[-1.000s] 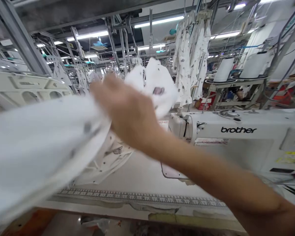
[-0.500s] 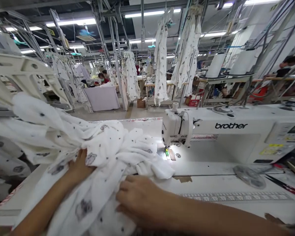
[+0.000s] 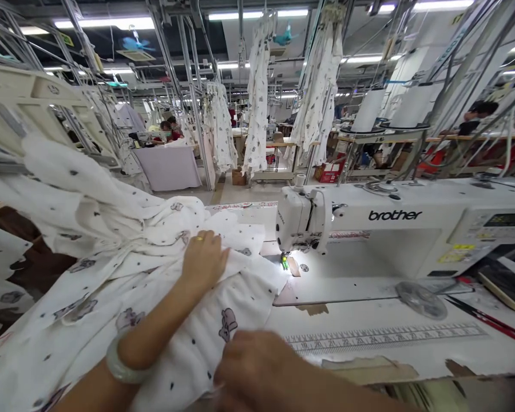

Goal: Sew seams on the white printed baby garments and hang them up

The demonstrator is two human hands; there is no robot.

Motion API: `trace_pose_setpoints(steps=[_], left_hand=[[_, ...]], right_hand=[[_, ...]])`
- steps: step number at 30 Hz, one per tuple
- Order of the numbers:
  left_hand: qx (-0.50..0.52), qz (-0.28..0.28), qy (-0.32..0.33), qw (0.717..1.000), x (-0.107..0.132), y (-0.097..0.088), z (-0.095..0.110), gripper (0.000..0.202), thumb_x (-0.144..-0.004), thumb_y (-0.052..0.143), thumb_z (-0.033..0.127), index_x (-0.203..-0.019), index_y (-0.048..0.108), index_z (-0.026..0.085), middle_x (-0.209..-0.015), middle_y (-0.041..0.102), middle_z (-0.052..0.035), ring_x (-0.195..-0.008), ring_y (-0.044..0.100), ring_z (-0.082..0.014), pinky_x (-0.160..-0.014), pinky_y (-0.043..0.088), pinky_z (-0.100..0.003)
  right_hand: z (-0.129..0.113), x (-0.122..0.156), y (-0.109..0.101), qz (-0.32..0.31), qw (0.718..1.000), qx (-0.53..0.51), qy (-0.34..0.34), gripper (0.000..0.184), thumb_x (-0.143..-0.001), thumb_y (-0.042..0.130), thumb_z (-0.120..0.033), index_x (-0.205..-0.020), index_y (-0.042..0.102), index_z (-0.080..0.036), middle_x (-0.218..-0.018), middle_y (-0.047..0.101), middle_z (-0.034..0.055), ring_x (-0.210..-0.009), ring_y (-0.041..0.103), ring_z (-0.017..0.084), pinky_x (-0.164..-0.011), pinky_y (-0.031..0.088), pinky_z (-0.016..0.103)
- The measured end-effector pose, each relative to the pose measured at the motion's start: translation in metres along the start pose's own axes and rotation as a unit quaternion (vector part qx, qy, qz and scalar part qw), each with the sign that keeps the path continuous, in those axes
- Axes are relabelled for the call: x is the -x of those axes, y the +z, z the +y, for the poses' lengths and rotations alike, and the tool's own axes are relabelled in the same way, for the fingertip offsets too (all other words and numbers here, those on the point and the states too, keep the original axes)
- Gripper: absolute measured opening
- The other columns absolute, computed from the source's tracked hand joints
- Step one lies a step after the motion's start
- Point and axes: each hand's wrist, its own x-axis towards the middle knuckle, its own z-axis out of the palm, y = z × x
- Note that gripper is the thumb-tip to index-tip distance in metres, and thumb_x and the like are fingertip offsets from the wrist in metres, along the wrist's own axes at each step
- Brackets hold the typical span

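A large piece of white printed fabric [image 3: 244, 286], dotted with small marks and grey animal figures, spreads over the left of the sewing table in folds. My left hand [image 3: 203, 260], with a ring on one finger and a pale bangle on the wrist, lies flat on top of it, fingers stretched forward. Nearer to me, my right hand [image 3: 257, 366] is curled closed at the fabric's near edge, gripping it; motion blurs its fingertips. To the right of the fabric stands a white sewing machine [image 3: 395, 214], its lit presser foot [image 3: 285, 263] just beyond the cloth.
A ruler strip [image 3: 386, 337] runs along the table front. Further right are a clear round disc [image 3: 421, 300], red-handled tweezers [image 3: 489, 320] and a phone-like device [image 3: 506, 286]. Thread cones [image 3: 369, 111] stand behind the machine. Garments hang beyond, with people seated at other stations.
My left hand has moved right and forward from the bunched folds onto the fabric near the machine. The near part is spread flatter. My right hand has come slightly closer to me.
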Motion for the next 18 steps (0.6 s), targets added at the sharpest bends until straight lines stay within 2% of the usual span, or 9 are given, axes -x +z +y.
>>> trace_pose_setpoints(steps=[2,4,6,8,11,13,16,18], left_hand=[[0.021,-0.033,0.024,0.999,0.001,0.020,0.013,0.035,-0.088,0.054,0.040,-0.110,0.064,0.015,-0.124,0.059,-0.0195,-0.124,0.048,-0.0402,-0.107,0.033,-0.053],[0.050,-0.061,0.035,0.996,-0.001,0.033,0.014,0.042,-0.086,0.058,0.042,-0.118,0.062,0.017,-0.128,0.058,-0.0173,-0.125,0.049,-0.0388,-0.108,0.034,-0.050],[0.084,-0.077,0.032,0.993,-0.004,0.039,0.006,0.042,-0.083,0.061,0.041,-0.119,0.063,0.018,-0.128,0.059,-0.0149,-0.126,0.048,-0.0388,-0.111,0.030,-0.051],[0.130,-0.096,0.024,0.987,-0.007,0.037,-0.003,0.030,-0.081,0.062,0.035,-0.108,0.069,0.023,-0.118,0.064,-0.0102,-0.122,0.053,-0.0364,-0.111,0.030,-0.050],[0.221,-0.130,0.002,0.967,-0.002,0.028,-0.013,0.016,-0.079,0.061,0.028,-0.088,0.074,0.028,-0.099,0.069,-0.0038,-0.107,0.061,-0.0306,-0.104,0.041,-0.044],[0.292,-0.146,-0.032,0.945,0.007,0.020,-0.017,0.014,-0.080,0.060,0.029,-0.084,0.074,0.028,-0.092,0.071,-0.0019,-0.101,0.064,-0.0287,-0.097,0.048,-0.042],[0.400,-0.139,-0.111,0.899,0.017,0.013,-0.019,0.022,-0.084,0.060,0.038,-0.095,0.072,0.023,-0.094,0.074,-0.0023,-0.097,0.068,-0.0274,-0.088,0.054,-0.040],[0.464,-0.108,-0.162,0.864,0.017,0.010,-0.021,0.031,-0.081,0.064,0.042,-0.102,0.070,0.019,-0.094,0.075,-0.0049,-0.094,0.070,-0.0273,-0.083,0.056,-0.038]], right_hand=[[0.018,-0.008,-0.036,0.045,0.995,0.001,0.091,0.015,-0.095,0.057,-0.028,-0.085,0.064,-0.018,-0.088,0.067,0.0023,-0.083,0.060,0.017,-0.073,0.048,0.027],[0.035,-0.010,-0.055,0.056,0.987,0.015,0.147,0.012,-0.091,0.061,-0.022,-0.101,0.064,-0.015,-0.111,0.065,0.0079,-0.109,0.056,0.023,-0.094,0.047,0.035],[0.044,-0.004,-0.053,0.007,0.985,0.020,0.170,0.034,-0.089,0.067,-0.027,-0.119,0.060,-0.014,-0.132,0.056,0.0134,-0.128,0.046,0.031,-0.105,0.041,0.045],[0.040,0.009,-0.034,-0.031,0.979,0.029,0.198,0.051,-0.089,0.067,-0.035,-0.133,0.052,-0.014,-0.145,0.043,0.0184,-0.136,0.035,0.038,-0.109,0.037,0.053],[0.018,0.032,-0.004,-0.056,0.977,0.037,0.203,0.069,-0.083,0.071,-0.047,-0.138,0.049,-0.013,-0.148,0.038,0.0230,-0.135,0.035,0.044,-0.104,0.042,0.056],[0.002,0.041,0.001,-0.080,0.979,0.045,0.185,0.056,-0.083,0.070,-0.041,-0.131,0.056,-0.016,-0.139,0.050,0.0213,-0.125,0.048,0.044,-0.091,0.053,0.052],[-0.008,0.042,-0.014,-0.072,0.977,0.000,0.200,0.033,-0.087,0.065,-0.035,-0.115,0.064,-0.018,-0.110,0.068,0.0117,-0.096,0.065,0.032,-0.076,0.058,0.041],[-0.004,0.038,-0.028,-0.002,0.971,-0.048,0.236,0.030,-0.091,0.061,-0.039,-0.114,0.064,-0.020,-0.109,0.068,0.0080,-0.097,0.064,0.027,-0.083,0.056,0.039]])
